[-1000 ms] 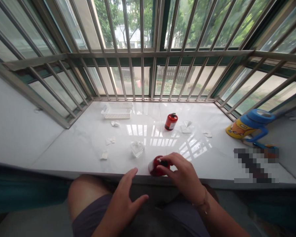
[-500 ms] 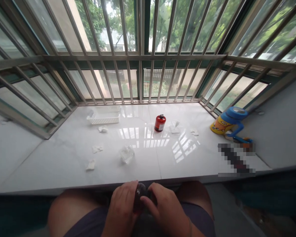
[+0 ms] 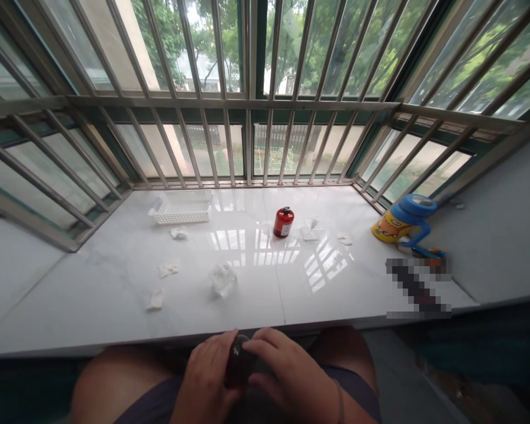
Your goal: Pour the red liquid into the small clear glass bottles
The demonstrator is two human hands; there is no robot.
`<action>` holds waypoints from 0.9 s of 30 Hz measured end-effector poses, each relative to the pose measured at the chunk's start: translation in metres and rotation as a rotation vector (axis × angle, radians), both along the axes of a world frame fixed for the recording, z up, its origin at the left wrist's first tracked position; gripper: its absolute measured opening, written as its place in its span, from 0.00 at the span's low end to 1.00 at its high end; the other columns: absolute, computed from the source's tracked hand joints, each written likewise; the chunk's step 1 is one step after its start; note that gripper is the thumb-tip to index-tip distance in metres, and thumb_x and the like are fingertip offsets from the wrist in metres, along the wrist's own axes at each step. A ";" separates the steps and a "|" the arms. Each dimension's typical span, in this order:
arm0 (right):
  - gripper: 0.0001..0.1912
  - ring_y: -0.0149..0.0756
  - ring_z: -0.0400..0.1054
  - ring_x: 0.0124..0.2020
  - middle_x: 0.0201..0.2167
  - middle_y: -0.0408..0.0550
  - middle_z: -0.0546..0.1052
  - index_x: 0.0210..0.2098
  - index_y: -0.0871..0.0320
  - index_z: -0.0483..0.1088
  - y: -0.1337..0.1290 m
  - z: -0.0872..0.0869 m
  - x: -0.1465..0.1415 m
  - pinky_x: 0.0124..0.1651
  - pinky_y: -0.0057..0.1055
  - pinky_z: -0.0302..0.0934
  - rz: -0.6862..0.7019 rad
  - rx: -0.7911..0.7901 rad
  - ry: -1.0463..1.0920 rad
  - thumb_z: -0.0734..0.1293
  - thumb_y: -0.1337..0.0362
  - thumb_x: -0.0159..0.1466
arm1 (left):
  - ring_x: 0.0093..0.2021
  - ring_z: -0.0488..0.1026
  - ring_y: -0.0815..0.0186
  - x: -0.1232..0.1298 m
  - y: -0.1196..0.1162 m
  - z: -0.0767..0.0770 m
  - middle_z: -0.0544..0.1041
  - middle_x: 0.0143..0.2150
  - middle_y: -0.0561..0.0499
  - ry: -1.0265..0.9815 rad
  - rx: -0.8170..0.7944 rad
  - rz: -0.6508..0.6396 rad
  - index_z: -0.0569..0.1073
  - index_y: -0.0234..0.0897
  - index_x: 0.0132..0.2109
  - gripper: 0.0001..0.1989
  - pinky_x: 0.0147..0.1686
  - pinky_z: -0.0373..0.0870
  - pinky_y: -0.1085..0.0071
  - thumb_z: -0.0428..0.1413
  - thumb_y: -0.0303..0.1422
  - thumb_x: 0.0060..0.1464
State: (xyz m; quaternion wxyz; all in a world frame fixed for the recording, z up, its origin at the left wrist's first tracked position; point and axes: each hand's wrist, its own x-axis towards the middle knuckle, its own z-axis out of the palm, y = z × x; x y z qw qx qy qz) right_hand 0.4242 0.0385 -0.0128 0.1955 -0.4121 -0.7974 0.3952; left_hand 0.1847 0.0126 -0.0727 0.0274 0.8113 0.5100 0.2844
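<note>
Below the ledge's front edge, over the lap, my left hand (image 3: 209,372) is wrapped round a dark, glossy rounded object (image 3: 238,359). My right hand (image 3: 287,368) is on the object's right side, its fingers bent over the top and its thumb lower down. The hands hide much of the object, and its lower part is in shadow. On the white marble ledge (image 3: 256,306) a red bottle (image 3: 284,224) with a black top stands upright. A clear crumpled plastic piece (image 3: 223,280) lies nearer, to the left.
A white perforated basket (image 3: 183,209) sits at the back left. Crumpled tissues (image 3: 168,270) lie on the left, with a clear item (image 3: 311,229) right of the bottle. A blue and yellow jug (image 3: 401,218) and a pixelated dark item (image 3: 417,287) are at the right.
The right hand's fingers have moved from the object's right side onto its top. Both hands sit slightly further left, and the whole view has shifted a little.
</note>
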 end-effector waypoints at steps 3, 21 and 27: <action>0.23 0.50 0.77 0.54 0.54 0.52 0.81 0.60 0.53 0.74 0.000 0.001 0.000 0.61 0.45 0.71 -0.078 -0.051 -0.027 0.76 0.60 0.67 | 0.51 0.85 0.50 -0.001 0.002 0.000 0.86 0.55 0.43 0.005 0.011 -0.010 0.70 0.40 0.67 0.34 0.51 0.83 0.58 0.69 0.37 0.55; 0.17 0.50 0.78 0.53 0.53 0.52 0.82 0.60 0.56 0.74 0.004 0.011 0.005 0.58 0.42 0.71 -0.049 -0.099 -0.155 0.70 0.63 0.72 | 0.53 0.84 0.49 0.008 0.005 -0.007 0.85 0.56 0.41 0.029 0.022 -0.030 0.70 0.38 0.67 0.31 0.53 0.82 0.56 0.64 0.33 0.58; 0.23 0.47 0.76 0.55 0.56 0.50 0.80 0.62 0.53 0.72 0.003 0.009 0.009 0.60 0.41 0.69 -0.046 -0.044 -0.109 0.74 0.63 0.69 | 0.53 0.84 0.48 0.014 0.004 -0.009 0.85 0.56 0.41 0.026 0.004 -0.042 0.69 0.38 0.68 0.33 0.52 0.83 0.55 0.65 0.33 0.56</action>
